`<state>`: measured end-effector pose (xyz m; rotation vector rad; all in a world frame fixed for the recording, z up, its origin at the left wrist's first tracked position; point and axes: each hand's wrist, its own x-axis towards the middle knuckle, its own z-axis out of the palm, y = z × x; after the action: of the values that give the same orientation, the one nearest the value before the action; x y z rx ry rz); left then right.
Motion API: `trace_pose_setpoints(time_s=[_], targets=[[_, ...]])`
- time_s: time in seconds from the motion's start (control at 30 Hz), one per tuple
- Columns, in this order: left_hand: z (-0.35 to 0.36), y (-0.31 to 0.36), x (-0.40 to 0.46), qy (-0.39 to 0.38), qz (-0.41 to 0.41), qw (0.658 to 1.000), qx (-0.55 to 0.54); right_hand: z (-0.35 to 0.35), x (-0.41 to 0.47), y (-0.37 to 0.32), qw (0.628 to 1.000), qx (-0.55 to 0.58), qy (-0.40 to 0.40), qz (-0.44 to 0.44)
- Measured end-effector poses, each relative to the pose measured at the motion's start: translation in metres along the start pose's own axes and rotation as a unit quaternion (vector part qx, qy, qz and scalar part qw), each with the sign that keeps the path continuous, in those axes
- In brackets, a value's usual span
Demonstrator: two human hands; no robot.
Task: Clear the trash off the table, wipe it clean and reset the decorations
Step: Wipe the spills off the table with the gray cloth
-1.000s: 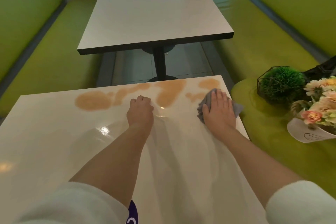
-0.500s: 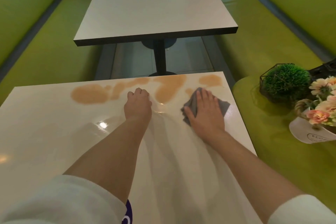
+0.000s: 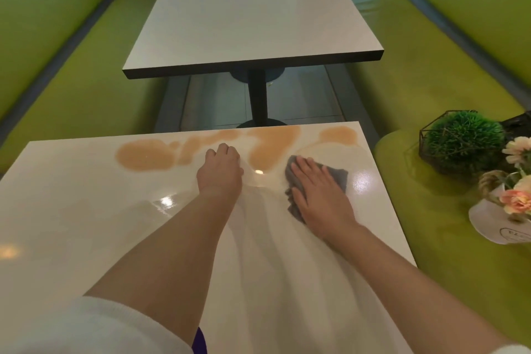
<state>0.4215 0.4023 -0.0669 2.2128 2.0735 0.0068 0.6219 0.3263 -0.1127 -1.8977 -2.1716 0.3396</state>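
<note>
The glossy white table [image 3: 71, 210] carries an orange-brown spill [image 3: 146, 155] in blotches along its far edge. My right hand [image 3: 319, 195] lies flat with straight fingers on a grey cloth [image 3: 337, 177], pressing it onto the table just short of the spill's right part. My left hand [image 3: 221, 169] rests on the table with curled fingers, holding nothing, its knuckles at the edge of the spill. On the green bench to the right sit a green moss ball in a black wire frame [image 3: 462, 141] and a white pot of pink and cream flowers [image 3: 505, 210].
A second white table [image 3: 250, 17] stands further ahead across a gap of tiled floor. Green benches [image 3: 71, 89] run along both sides. A dark object [image 3: 517, 123] lies behind the moss ball at the right edge.
My right hand has slid the grey cloth left and toward me, away from the far right corner. The left hand has stayed in place. The camera has tilted slightly.
</note>
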Motion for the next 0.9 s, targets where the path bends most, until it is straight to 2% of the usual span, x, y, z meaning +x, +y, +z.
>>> trace_pose_setpoints(time_s=[0.03, 0.1, 0.17, 0.23, 0.33, 0.47, 0.6, 0.7, 0.8, 0.9], targets=[[0.0, 0.0, 0.001, -0.005, 0.002, 1.0, 0.005, 0.0, -0.007, 0.007, 1.0, 0.021, 0.018, 0.008], [-0.002, 0.0, 0.005, -0.007, -0.001, 1.0, 0.009, -0.003, -0.013, 0.022, 0.983, 0.126, 0.097, 0.092], [-0.002, 0.0, 0.007, -0.002, -0.003, 1.0, 0.012, -0.01, -0.004, 0.033, 0.929, 0.246, 0.192, 0.201], [-0.002, 0.0, 0.009, -0.003, 0.004, 1.0, 0.02, -0.017, 0.015, 0.04, 0.892, 0.251, 0.248, 0.284], [-0.004, -0.002, 0.012, -0.01, 0.011, 0.999, 0.029, -0.029, 0.056, 0.055, 0.883, 0.207, 0.253, 0.338], [-0.004, -0.001, 0.013, -0.006, 0.021, 0.999, 0.046, -0.037, 0.101, 0.058, 0.927, 0.141, 0.152, 0.312], [-0.004, 0.0, 0.015, -0.003, 0.021, 0.999, 0.047, -0.018, 0.104, 0.027, 0.987, 0.029, 0.055, 0.148], [-0.003, -0.002, 0.016, -0.006, 0.022, 0.999, 0.044, -0.004, 0.064, 0.01, 0.999, -0.005, 0.017, 0.051], [-0.003, -0.002, 0.014, -0.001, 0.023, 0.999, 0.039, -0.01, 0.041, 0.031, 0.997, -0.022, 0.031, 0.064], [-0.003, -0.002, 0.012, 0.001, 0.025, 0.999, 0.04, -0.018, 0.068, 0.063, 0.979, -0.074, 0.07, 0.174]])
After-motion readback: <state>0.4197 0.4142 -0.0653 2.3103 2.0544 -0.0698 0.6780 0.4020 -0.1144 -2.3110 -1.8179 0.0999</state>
